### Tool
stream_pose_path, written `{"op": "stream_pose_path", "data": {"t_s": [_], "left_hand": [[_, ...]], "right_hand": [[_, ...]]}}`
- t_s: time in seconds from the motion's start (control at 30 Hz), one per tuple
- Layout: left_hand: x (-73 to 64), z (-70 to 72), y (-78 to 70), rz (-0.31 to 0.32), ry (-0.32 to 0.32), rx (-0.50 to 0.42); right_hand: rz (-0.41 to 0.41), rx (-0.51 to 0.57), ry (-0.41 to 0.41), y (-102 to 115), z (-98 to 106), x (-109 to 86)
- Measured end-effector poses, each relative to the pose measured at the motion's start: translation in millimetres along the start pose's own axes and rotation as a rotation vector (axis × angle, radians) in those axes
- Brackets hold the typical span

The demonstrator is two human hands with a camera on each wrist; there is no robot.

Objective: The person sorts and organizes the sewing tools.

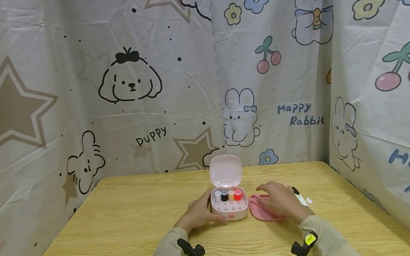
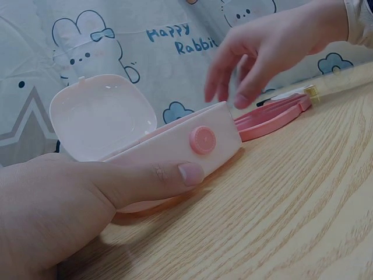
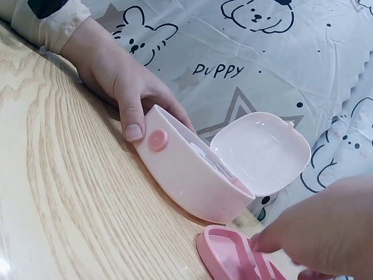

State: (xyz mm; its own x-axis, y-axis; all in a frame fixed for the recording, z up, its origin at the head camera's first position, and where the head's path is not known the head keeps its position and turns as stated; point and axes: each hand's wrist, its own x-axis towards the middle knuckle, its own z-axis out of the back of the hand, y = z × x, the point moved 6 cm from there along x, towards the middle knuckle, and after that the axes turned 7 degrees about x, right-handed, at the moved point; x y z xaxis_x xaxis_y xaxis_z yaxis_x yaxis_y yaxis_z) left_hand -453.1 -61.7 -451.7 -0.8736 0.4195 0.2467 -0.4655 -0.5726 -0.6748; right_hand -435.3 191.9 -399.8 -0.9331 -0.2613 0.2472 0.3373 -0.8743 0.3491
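Observation:
A small pale-pink sewing box (image 1: 241,213) stands on the table with its lid (image 1: 225,170) raised at the back. White, black, yellow and red-orange thread spools (image 1: 238,195) sit in a row inside it, behind several small holes. My left hand (image 1: 200,212) grips the box's left side, the thumb lying along the front near the round pink button (image 2: 203,140). Right of the box lies a darker pink tray insert (image 3: 224,248) with moulded compartments. My right hand (image 1: 281,200) hovers over this tray with loosely bent fingers. Whether a fingertip touches it I cannot tell.
A slim white and black item (image 1: 300,197) lies past my right hand, partly hidden; its kind is unclear. A small white piece (image 1: 309,200) is beside it. The wooden table (image 1: 124,223) is closed in by printed curtains (image 1: 131,124) at the back and sides.

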Motion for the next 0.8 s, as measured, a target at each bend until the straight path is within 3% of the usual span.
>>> {"op": "stream_pose_path", "data": {"t_s": [0.23, 0.8], "left_hand": [[0.1, -1.2, 1.4, 0.014, 0.013, -0.010], [-1.2, 1.2, 0.1, 0.016, 0.015, -0.018]], "right_hand": [[-0.004, -0.005, 0.116, -8, -11, -3.2], [0.000, -0.089, 0.111, -9, -17, -5.1]]}}
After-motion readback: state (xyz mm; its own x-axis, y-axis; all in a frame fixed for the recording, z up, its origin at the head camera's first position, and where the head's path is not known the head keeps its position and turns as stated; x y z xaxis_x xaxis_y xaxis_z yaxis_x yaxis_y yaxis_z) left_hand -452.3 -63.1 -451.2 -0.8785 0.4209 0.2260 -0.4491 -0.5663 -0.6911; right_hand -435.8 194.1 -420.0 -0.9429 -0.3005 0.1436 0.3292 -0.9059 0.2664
